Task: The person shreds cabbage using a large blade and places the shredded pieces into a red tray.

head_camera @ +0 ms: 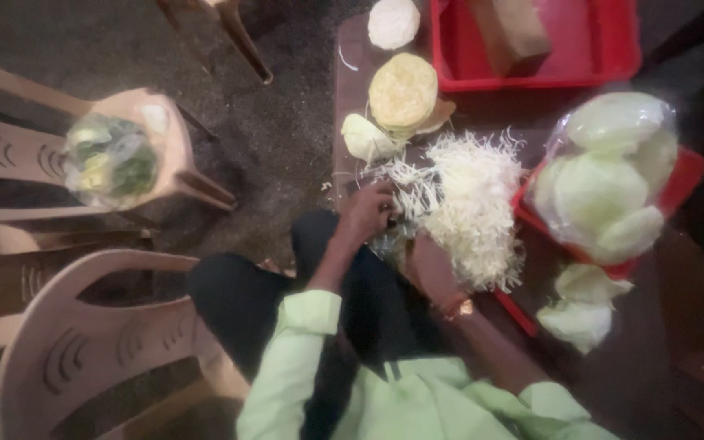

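Note:
My left hand point(368, 210) is curled into a fist at the near edge of a heap of shredded cabbage point(470, 208). A small dark thing that looks like a knife handle shows in its grip. My right hand point(427, 265), with a band on the wrist, presses down on a pale green cabbage piece point(386, 244) between the hands; blur hides its fingers. A halved cabbage point(403, 90) lies cut side up beyond the heap, beside a loose leaf point(366, 138).
A clear bag of cabbage leaves point(609, 179) rests on a red tray point(682, 183) at right, with loose leaves point(580, 305) below it. A red crate point(613, 57) stands at top. Plastic chairs point(83, 350) stand at left; one holds a bag of greens point(112, 161).

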